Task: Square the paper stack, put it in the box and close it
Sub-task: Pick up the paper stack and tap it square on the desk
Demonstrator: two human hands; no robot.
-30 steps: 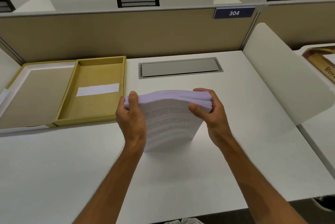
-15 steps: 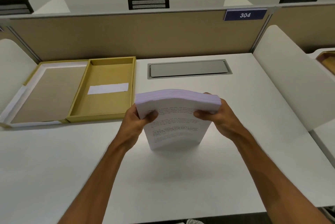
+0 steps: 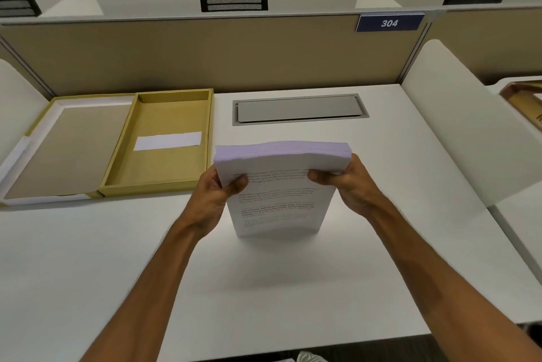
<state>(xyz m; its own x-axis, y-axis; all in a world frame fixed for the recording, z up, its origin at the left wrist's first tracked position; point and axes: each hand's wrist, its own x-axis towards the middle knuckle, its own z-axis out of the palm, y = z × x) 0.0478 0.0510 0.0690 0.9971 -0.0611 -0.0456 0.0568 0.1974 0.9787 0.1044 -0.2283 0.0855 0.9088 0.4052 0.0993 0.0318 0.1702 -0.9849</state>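
Both hands' grip, left hand [image 3: 212, 200] and right hand [image 3: 349, 185], clasps the upright printed paper stack [image 3: 278, 185], top edges uneven.

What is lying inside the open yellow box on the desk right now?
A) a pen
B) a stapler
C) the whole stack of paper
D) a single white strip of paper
D: only a white strip lies on the floor of the open box, while the paper stack stands on edge on the desk, held by the left hand and right hand.
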